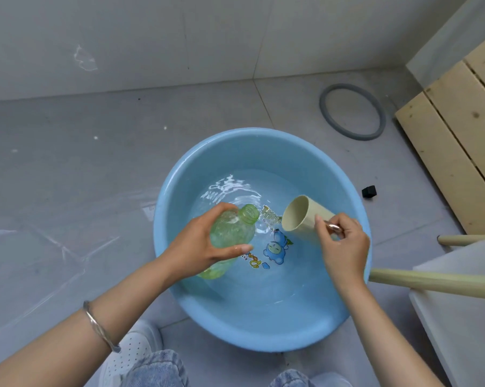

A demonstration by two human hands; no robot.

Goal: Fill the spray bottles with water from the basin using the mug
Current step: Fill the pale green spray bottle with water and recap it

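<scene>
A round blue basin (235, 146) sits on the grey floor with shallow, rippling water and a cartoon print on its bottom. My left hand (199, 247) grips a clear green bottle (230, 233) without a cap, tilted over the water with its open neck pointing up and to the right. My right hand (344, 247) holds a beige mug (300, 216) by its metal handle. The mug is tipped on its side, mouth turned left toward the bottle neck, a short gap between them. A thin trickle falls from the mug's rim into the basin.
A grey rubber ring (323, 107) lies on the floor behind the basin. A small black cap (369, 191) rests at the basin's right. Pale wooden slats (459, 129) stand at the right, wooden poles (431, 283) and a white board below them. Clear plastic sheeting (40, 261) covers the left floor.
</scene>
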